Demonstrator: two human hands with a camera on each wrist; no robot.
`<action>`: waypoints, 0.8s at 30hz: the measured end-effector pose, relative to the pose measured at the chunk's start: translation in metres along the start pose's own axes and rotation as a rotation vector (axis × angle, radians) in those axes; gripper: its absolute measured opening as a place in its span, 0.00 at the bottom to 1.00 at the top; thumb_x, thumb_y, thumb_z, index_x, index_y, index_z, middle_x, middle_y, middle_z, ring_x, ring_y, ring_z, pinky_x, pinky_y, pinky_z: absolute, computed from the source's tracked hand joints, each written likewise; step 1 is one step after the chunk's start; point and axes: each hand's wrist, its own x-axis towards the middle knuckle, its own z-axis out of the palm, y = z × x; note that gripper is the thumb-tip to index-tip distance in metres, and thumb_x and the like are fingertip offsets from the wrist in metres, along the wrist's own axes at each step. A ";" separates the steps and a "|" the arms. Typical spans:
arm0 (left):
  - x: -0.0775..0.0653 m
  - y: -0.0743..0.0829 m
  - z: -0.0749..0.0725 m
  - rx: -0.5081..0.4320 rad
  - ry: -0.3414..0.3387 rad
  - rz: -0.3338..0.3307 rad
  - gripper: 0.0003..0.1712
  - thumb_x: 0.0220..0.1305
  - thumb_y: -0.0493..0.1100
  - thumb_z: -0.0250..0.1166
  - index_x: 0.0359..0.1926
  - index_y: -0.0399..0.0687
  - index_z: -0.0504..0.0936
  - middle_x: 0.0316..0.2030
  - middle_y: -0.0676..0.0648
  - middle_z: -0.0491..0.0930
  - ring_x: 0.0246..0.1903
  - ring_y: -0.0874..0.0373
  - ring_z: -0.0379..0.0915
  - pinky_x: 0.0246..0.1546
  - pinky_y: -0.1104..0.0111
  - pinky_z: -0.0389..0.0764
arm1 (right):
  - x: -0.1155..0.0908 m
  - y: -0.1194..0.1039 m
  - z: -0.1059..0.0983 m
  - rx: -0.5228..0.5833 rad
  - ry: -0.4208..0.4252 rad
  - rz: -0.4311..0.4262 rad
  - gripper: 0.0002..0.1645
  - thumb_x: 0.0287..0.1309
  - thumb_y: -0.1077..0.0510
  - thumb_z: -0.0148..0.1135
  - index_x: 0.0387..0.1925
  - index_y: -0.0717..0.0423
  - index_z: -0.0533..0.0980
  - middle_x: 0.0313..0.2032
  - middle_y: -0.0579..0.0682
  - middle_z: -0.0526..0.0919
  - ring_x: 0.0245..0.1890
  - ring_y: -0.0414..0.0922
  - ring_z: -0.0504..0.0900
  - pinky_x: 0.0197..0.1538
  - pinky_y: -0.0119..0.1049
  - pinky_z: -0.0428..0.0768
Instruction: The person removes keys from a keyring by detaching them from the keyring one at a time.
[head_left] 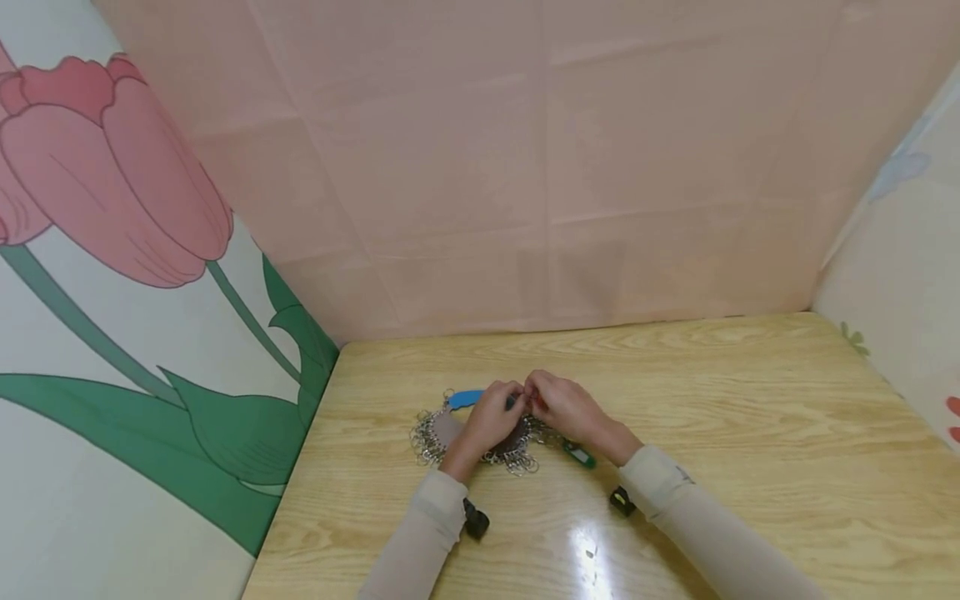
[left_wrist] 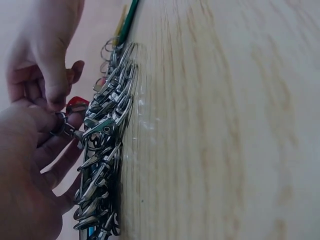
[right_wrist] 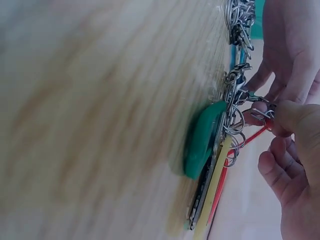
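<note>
Several metal key rings with clasps (left_wrist: pixel 107 117) ring the edge of a flat holder, whose grey disc (head_left: pixel 446 429) and dark brown part show in the head view. My left hand (head_left: pixel 491 421) pinches one metal key ring (left_wrist: pixel 61 124) just off the row. Opposite it, fingertips close together, my right hand (head_left: pixel 566 408) pinches the end of a red key tag (right_wrist: pixel 256 135) beside that ring. Whether the red tag is threaded on the ring is hidden by the fingers. A green key tag (right_wrist: pixel 204 140) and a yellow key tag (right_wrist: pixel 219 182) lie beneath the right hand.
A blue tag (head_left: pixel 465 399) lies behind the left hand. Two small black objects stand nearer me: one black object (head_left: pixel 476 521) beside the left sleeve, another black object with yellow (head_left: pixel 622 500) by the right sleeve. A pink sheet (head_left: pixel 450 208) backs the wooden table (head_left: pixel 750 433).
</note>
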 end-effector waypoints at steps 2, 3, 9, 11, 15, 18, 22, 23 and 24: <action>0.000 0.000 -0.001 -0.007 0.003 -0.003 0.13 0.82 0.45 0.59 0.50 0.47 0.88 0.44 0.47 0.86 0.45 0.56 0.78 0.45 0.65 0.79 | 0.000 0.000 0.000 -0.007 0.002 -0.008 0.13 0.60 0.69 0.71 0.43 0.57 0.77 0.37 0.48 0.84 0.32 0.41 0.82 0.35 0.35 0.83; 0.000 0.000 -0.001 -0.012 0.006 -0.003 0.13 0.82 0.45 0.59 0.50 0.47 0.88 0.44 0.47 0.86 0.45 0.56 0.78 0.45 0.64 0.79 | -0.001 0.000 0.000 -0.009 0.002 0.000 0.12 0.62 0.68 0.71 0.44 0.56 0.78 0.37 0.48 0.84 0.33 0.41 0.82 0.35 0.35 0.83; 0.000 -0.001 0.002 -0.030 0.017 -0.013 0.13 0.83 0.47 0.58 0.51 0.47 0.88 0.44 0.48 0.86 0.46 0.57 0.79 0.47 0.64 0.81 | -0.003 -0.002 -0.003 -0.007 -0.062 0.152 0.06 0.69 0.58 0.71 0.44 0.52 0.80 0.38 0.46 0.83 0.31 0.37 0.79 0.33 0.34 0.79; -0.001 -0.001 0.002 -0.042 0.016 -0.020 0.14 0.83 0.47 0.58 0.52 0.48 0.87 0.45 0.49 0.85 0.46 0.57 0.80 0.48 0.63 0.82 | -0.003 -0.002 -0.004 0.006 -0.081 0.202 0.04 0.69 0.57 0.69 0.42 0.51 0.82 0.37 0.44 0.84 0.31 0.36 0.79 0.34 0.33 0.79; -0.001 0.000 0.002 -0.052 0.017 -0.020 0.14 0.83 0.47 0.58 0.51 0.47 0.88 0.45 0.48 0.86 0.47 0.56 0.80 0.49 0.62 0.82 | -0.003 0.000 -0.004 0.012 -0.082 0.206 0.02 0.68 0.60 0.68 0.41 0.52 0.83 0.37 0.44 0.85 0.32 0.37 0.80 0.35 0.35 0.80; 0.000 0.000 0.002 -0.051 0.018 -0.023 0.14 0.82 0.47 0.59 0.51 0.47 0.88 0.45 0.47 0.86 0.47 0.54 0.81 0.49 0.61 0.82 | -0.002 0.000 -0.005 -0.034 -0.063 0.153 0.03 0.68 0.61 0.68 0.42 0.52 0.84 0.38 0.44 0.87 0.33 0.39 0.83 0.36 0.36 0.82; 0.000 -0.002 0.002 -0.059 0.011 -0.032 0.14 0.82 0.47 0.59 0.52 0.47 0.88 0.45 0.48 0.86 0.47 0.56 0.81 0.50 0.61 0.82 | -0.002 0.000 -0.007 -0.116 -0.037 0.091 0.04 0.67 0.61 0.69 0.41 0.50 0.85 0.40 0.44 0.89 0.32 0.41 0.85 0.33 0.37 0.82; 0.000 -0.003 0.002 -0.062 0.008 -0.034 0.14 0.82 0.47 0.59 0.52 0.48 0.88 0.45 0.48 0.86 0.46 0.56 0.81 0.50 0.62 0.82 | -0.003 0.000 -0.007 -0.129 -0.034 0.083 0.04 0.67 0.62 0.70 0.41 0.49 0.85 0.40 0.44 0.89 0.32 0.41 0.85 0.32 0.37 0.81; 0.000 -0.003 0.002 -0.066 0.004 -0.035 0.14 0.82 0.48 0.59 0.52 0.48 0.88 0.45 0.49 0.86 0.46 0.57 0.80 0.49 0.62 0.82 | -0.003 0.000 -0.008 -0.141 -0.030 0.077 0.04 0.67 0.62 0.70 0.41 0.49 0.85 0.40 0.43 0.89 0.31 0.41 0.85 0.30 0.36 0.80</action>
